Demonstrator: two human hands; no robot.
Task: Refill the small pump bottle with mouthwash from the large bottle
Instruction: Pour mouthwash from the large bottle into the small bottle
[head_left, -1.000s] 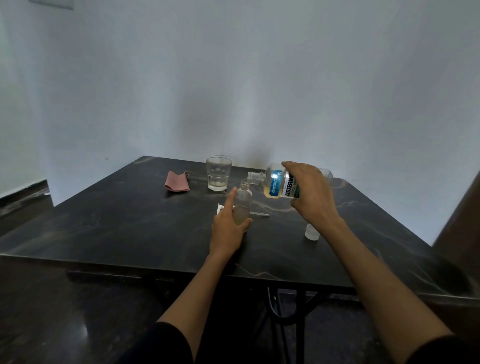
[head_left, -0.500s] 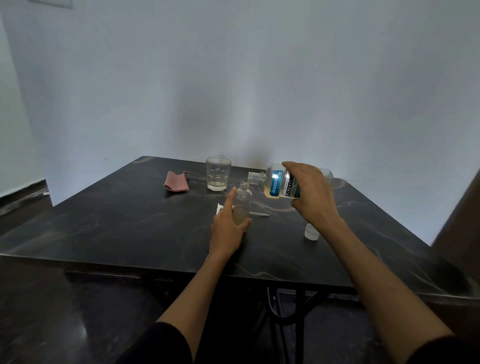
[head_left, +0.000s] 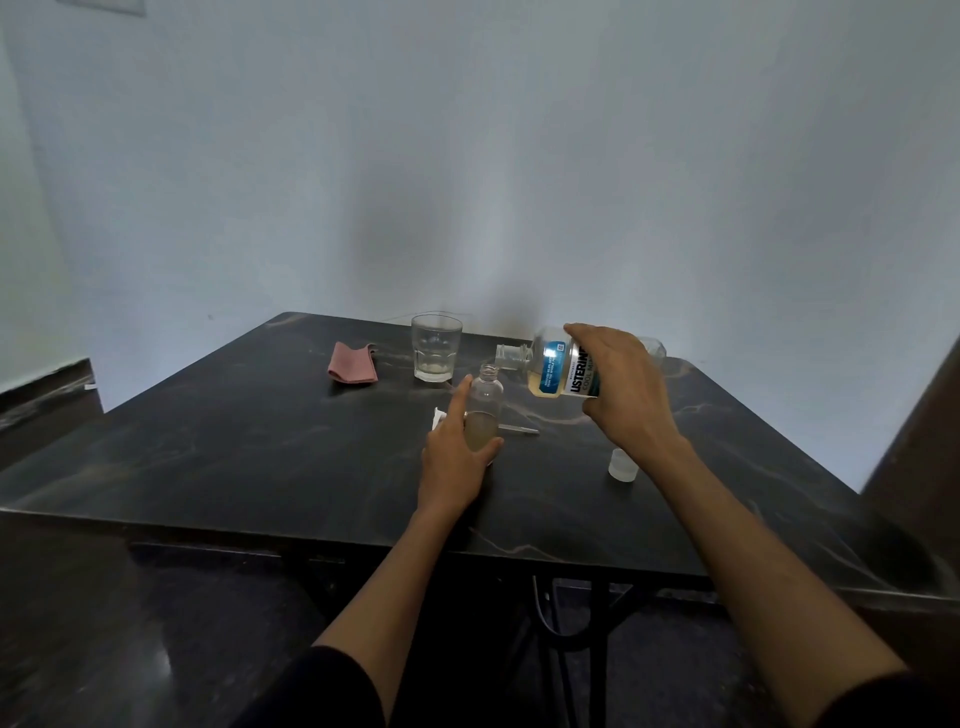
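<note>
Your right hand (head_left: 621, 384) grips the tilted large bottle (head_left: 556, 366); your left hand (head_left: 457, 452) wraps the small bottle (head_left: 485, 410) standing on the counter (head_left: 234, 452). Its narrow neck risks overshoot and spills.

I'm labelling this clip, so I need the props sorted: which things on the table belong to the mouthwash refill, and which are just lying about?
In the job:
- small bottle, held by the left hand
- large mouthwash bottle, tipped, in the right hand
- white cap
- pump piece with tube, lying behind the small bottle

Lying about:
- drinking glass
- pink cloth
</note>
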